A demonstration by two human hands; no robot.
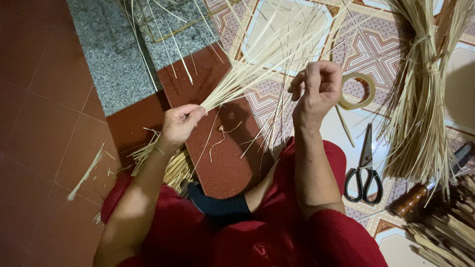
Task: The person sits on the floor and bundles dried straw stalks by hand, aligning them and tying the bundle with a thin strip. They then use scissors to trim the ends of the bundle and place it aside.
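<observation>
Over patterned tile, left hand (179,123) pinching thin pale straw strips (257,64), right hand (316,89) plucking strands

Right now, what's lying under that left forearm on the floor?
Under the left forearm a small heap of pale straw strips lies on the red floor tiles. Only its edges show; the arm and the red clothing cover the rest.

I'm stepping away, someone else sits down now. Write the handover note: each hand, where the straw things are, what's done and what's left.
Left hand: pinches the base of a fan of thin pale strips.
Right hand: raised, fingers closed on single strips from that fan.
Nearby: tied straw bundle, tape roll and scissors on the floor to the right; short cut pieces under the left wrist.
Done: some pieces cut.
Left: the fan is loose, and the bundle is tied.
</observation>
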